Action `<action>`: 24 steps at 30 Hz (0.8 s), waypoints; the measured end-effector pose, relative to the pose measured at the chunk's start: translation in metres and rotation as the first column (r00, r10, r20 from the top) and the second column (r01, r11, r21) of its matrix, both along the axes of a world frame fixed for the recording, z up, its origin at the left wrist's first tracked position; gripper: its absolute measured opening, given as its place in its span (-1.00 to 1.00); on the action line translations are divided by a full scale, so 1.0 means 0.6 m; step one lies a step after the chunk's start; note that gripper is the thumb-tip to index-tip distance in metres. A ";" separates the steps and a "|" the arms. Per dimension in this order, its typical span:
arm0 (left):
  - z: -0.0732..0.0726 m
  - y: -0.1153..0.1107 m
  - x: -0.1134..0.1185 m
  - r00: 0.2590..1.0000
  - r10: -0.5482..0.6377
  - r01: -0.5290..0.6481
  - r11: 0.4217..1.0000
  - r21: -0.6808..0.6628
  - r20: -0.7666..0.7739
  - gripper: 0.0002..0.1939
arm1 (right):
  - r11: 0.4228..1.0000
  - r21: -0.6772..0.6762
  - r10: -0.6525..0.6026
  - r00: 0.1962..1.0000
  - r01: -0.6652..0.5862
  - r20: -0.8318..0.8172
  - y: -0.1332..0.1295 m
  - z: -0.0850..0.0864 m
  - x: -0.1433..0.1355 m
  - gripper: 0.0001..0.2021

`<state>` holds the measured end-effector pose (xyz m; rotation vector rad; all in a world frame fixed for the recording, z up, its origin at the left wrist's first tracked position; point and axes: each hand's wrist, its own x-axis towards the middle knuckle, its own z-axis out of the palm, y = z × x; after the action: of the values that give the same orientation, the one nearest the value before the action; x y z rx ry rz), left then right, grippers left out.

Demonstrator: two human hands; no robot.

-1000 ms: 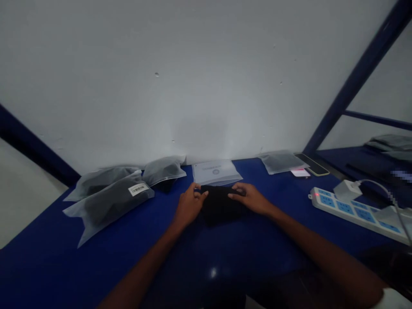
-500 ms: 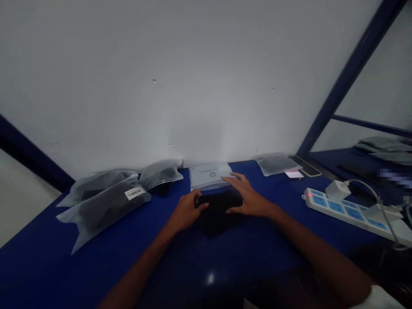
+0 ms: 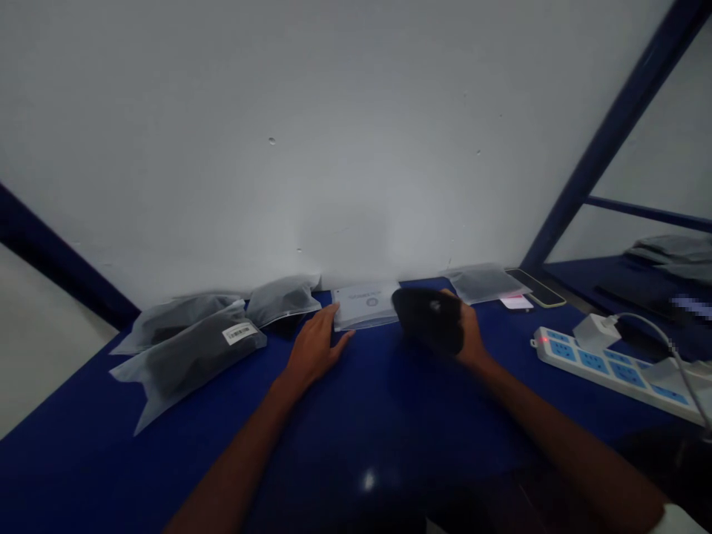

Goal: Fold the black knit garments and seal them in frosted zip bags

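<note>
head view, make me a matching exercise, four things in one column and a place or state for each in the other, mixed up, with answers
Things
1. black item
2. barcode label
3. power strip
4. left hand

Place or state
A. holding nothing, beside the white packet
B. showing a lit red light near one end
C. held up in the right hand
D. on a frosted bag at the picture's left

Pairs: 1-C, 2-D, 3-B, 4-A
</note>
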<state>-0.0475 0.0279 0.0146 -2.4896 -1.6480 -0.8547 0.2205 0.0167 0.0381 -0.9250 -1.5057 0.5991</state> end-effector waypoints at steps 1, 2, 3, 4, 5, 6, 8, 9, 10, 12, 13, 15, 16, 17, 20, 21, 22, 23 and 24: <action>-0.004 0.005 -0.002 0.997 0.038 -0.041 0.999 -0.034 -0.071 -0.49 | 0.992 -0.126 -0.022 0.985 0.000 -0.173 0.005 -0.004 -0.003 -0.78; -0.005 0.008 -0.001 0.989 0.073 -0.081 0.995 -0.058 -0.131 -0.53 | 0.969 -0.244 -0.053 0.940 -0.033 -0.337 0.010 -0.006 -0.007 -0.72; -0.003 0.007 0.002 0.977 0.106 -0.121 0.990 -0.070 -0.183 -0.58 | 0.938 -0.336 -0.091 0.875 -0.085 -0.476 0.014 -0.008 -0.010 -0.66; 0.000 0.005 0.005 0.963 0.138 -0.158 0.985 -0.072 -0.229 -0.61 | 0.908 -0.392 -0.122 0.802 -0.148 -0.584 0.018 -0.009 -0.013 -0.63; 0.006 0.002 0.009 0.948 0.168 -0.192 0.979 -0.065 -0.271 -0.62 | 0.883 -0.419 -0.138 0.735 -0.213 -0.664 0.021 -0.008 -0.014 -0.61; 0.011 -0.003 0.012 0.932 0.191 -0.218 0.974 -0.054 -0.308 -0.63 | 0.863 -0.424 -0.138 0.679 -0.276 -0.721 0.024 -0.007 -0.014 -0.62; 0.020 -0.010 0.016 0.904 0.207 -0.239 0.970 -0.043 -0.374 -0.63 | 0.826 -0.406 -0.106 0.600 -0.391 -0.793 0.027 -0.001 -0.009 -0.68; 0.023 -0.013 0.017 0.895 0.200 -0.239 0.970 -0.050 -0.399 -0.63 | 0.807 -0.393 -0.086 0.571 -0.441 -0.817 0.028 0.002 -0.006 -0.70; 0.024 -0.015 0.018 0.891 0.187 -0.234 0.970 -0.065 -0.413 -0.64 | 0.790 -0.380 -0.068 0.547 -0.481 -0.834 0.029 0.005 -0.002 -0.71; 0.022 -0.016 0.019 0.896 0.160 -0.218 0.971 -0.097 -0.414 -0.64 | 0.768 -0.353 -0.036 0.514 -0.534 -0.857 0.029 0.012 0.004 -0.68; 0.020 -0.016 0.020 0.903 0.156 -0.216 0.970 -0.109 -0.401 -0.62 | 0.761 -0.337 -0.017 0.503 -0.554 -0.864 0.029 0.014 0.006 -0.65; 0.013 -0.015 0.021 0.918 0.162 -0.221 0.967 -0.127 -0.362 -0.58 | 0.749 -0.307 0.028 0.491 -0.587 -0.871 0.029 0.018 0.007 -0.59; 0.010 -0.014 0.022 0.925 0.167 -0.224 0.965 -0.135 -0.340 -0.59 | 0.744 -0.297 0.049 0.491 -0.599 -0.870 0.028 0.019 0.007 -0.56; 0.008 -0.013 0.022 0.932 0.173 -0.227 0.964 -0.141 -0.318 -0.60 | 0.740 -0.293 0.062 0.496 -0.606 -0.866 0.028 0.019 0.006 -0.55; 0.005 -0.011 0.023 0.942 0.181 -0.230 0.962 -0.150 -0.282 -0.59 | 0.744 -0.320 0.047 0.523 -0.586 -0.851 0.026 0.015 0.001 -0.61; 0.005 -0.011 0.023 0.941 0.184 -0.233 0.961 -0.150 -0.283 -0.56 | 0.756 -0.332 0.025 0.531 -0.565 -0.847 0.024 0.013 -0.002 -0.64; 0.006 -0.010 0.022 0.939 0.183 -0.235 0.960 -0.153 -0.292 -0.52 | 0.772 -0.340 0.001 0.536 -0.537 -0.844 0.023 0.011 -0.005 -0.66; 0.008 -0.010 0.022 0.937 0.178 -0.233 0.960 -0.155 -0.301 -0.50 | 0.791 -0.345 -0.025 0.537 -0.506 -0.843 0.021 0.010 -0.009 -0.66; 0.009 -0.009 0.021 0.937 0.165 -0.219 0.964 -0.153 -0.307 -0.48 | 0.808 -0.347 -0.046 0.537 -0.476 -0.843 0.019 0.008 -0.012 -0.65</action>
<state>-0.0349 0.0223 0.0200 -2.3642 -1.8936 -0.3067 0.2130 0.0281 0.0429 -0.6693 -0.5482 1.4957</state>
